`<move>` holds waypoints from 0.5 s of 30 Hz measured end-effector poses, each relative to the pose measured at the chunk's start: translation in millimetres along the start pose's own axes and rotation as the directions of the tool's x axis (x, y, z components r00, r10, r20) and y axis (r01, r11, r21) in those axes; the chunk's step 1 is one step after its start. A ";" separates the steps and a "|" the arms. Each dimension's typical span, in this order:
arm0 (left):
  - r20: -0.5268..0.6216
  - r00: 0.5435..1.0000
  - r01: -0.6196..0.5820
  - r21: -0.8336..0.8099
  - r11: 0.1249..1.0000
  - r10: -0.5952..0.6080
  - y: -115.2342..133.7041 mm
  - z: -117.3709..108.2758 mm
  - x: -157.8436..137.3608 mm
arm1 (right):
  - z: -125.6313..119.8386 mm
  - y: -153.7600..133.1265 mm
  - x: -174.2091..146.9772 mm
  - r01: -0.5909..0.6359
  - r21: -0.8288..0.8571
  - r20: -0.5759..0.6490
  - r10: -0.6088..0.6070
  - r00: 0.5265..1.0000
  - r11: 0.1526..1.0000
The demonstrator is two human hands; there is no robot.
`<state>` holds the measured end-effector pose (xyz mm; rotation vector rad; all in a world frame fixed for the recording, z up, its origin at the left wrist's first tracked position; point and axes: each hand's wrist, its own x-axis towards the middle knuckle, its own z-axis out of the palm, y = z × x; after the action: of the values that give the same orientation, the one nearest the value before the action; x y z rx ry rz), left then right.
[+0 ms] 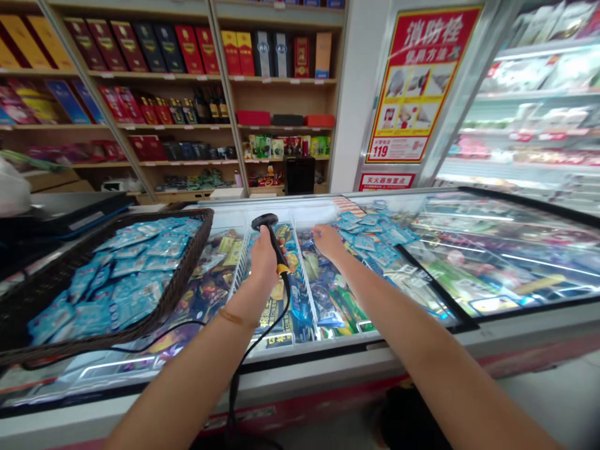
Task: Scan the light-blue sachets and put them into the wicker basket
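My left hand [265, 257] is wrapped round the handle of a black barcode scanner [265, 220], its head pointing up and away from me. A black cable [262, 337] hangs from the handle below a yellow collar. To the right of it, my right hand [328, 240] is closed, fingers curled; a speck of blue shows at the fingertips, too small to name. Just beyond that hand, small blue packets [375, 234] lie in a loose pile on the freezer's glass top. More blue packets [135, 262] fill a dark woven basket [180, 284] at the left.
Under both hands stretches a chest freezer [337, 356] with wire dividers and frozen goods inside. Another cable [140, 344] runs along the basket's front. Shelves of boxes and bottles [159, 75] stand behind, with a red poster [422, 81] on the wall and a lit cooler at right.
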<state>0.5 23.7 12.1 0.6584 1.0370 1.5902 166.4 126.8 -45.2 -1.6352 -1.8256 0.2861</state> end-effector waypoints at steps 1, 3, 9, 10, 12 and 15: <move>-0.001 1.000 0.023 0.007 1.000 -0.023 -6.9 3.4 -1.3 | -4.4 9.6 -5.0 0.000 -0.096 -0.008 -0.001 1.000 0.995; -0.021 0.999 0.051 0.017 0.999 -0.050 -17.0 6.4 -4.3 | -12.9 22.7 -13.2 -0.033 -0.240 0.005 0.035 0.999 0.970; 0.015 1.000 0.015 0.045 0.999 -0.016 -27.8 -2.6 -10.4 | -54.0 47.3 -10.8 -0.248 -0.424 -0.072 0.241 0.968 0.871; 0.014 1.000 0.010 0.054 0.998 -0.011 -28.8 -4.6 -10.7 | -61.7 53.4 -8.2 -0.302 -0.438 -0.107 0.285 0.953 0.847; 0.019 1.000 0.010 0.068 0.998 -0.011 -31.2 -7.9 -10.8 | -74.2 66.3 -3.6 -0.394 -0.461 -0.133 0.378 0.916 0.795; 0.040 0.999 0.017 0.081 0.997 -0.020 -35.0 -10.8 -10.2 | -82.9 81.2 0.8 -0.454 -0.473 -0.074 0.479 0.874 0.755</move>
<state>10.8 12.5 -22.7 0.7314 1.0791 1.5195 281.0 121.8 -28.1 -2.4624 -1.5673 0.0863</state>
